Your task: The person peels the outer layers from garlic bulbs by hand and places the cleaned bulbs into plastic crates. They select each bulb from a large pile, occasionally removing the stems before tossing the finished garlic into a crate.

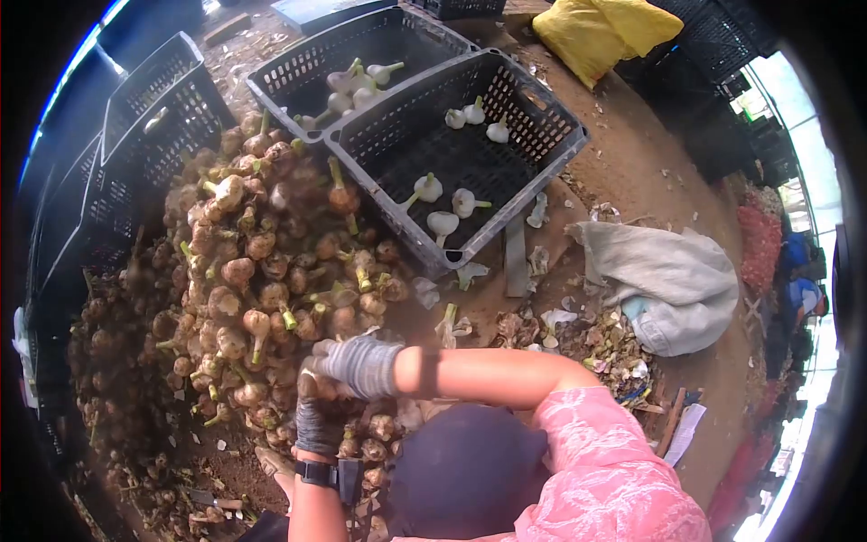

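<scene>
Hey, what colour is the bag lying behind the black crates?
Yellow. The bag shows best in the head view, at the top, beyond the crates.

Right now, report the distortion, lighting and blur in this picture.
Head view: heavy fisheye curves the black slatted plastic crates and blackens the corners; daylight blows out the right edge, while the heap of brown, dirt-caked garlic bulbs lies in even shade, fairly sharp.

A heap of bulbs [244, 271] lies on the ground [632, 172]. Behind it stands a crate [537, 113], with a second crate [284, 81] to its left and loose bulbs in each. A cloth [668, 271] lies to the right.
</scene>
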The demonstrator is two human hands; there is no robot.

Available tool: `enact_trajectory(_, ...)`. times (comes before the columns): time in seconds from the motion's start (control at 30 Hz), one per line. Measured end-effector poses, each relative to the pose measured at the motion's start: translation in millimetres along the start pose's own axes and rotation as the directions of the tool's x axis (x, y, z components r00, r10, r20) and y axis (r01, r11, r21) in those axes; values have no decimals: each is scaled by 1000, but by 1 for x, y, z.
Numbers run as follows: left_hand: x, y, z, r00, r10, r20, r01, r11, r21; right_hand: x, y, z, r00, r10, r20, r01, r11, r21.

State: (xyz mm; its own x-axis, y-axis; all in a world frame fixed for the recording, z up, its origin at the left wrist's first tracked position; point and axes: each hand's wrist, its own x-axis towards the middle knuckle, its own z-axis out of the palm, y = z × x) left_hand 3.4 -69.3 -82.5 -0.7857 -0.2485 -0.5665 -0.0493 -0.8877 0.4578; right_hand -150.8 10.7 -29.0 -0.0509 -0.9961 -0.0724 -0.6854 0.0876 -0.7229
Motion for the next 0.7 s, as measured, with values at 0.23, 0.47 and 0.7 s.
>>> enact_trajectory(0.23, 14, 5, 27, 978, 177, -107, -135, 938, 318, -59, 48, -204, 942, 118, -313, -128, 992, -11)
enact_trajectory(0.47, 61, -15, -22, 923, 324, -209, -94, 715, 693, -42, 169, -246, 740, 673, 15, -558, 626, -545)
enact_trajectory(0.7, 93, -31, -73, 934, 251, -254, -43, 785, 618, -25, 224, -187, 692, 616, 377, -251, 694, -674)
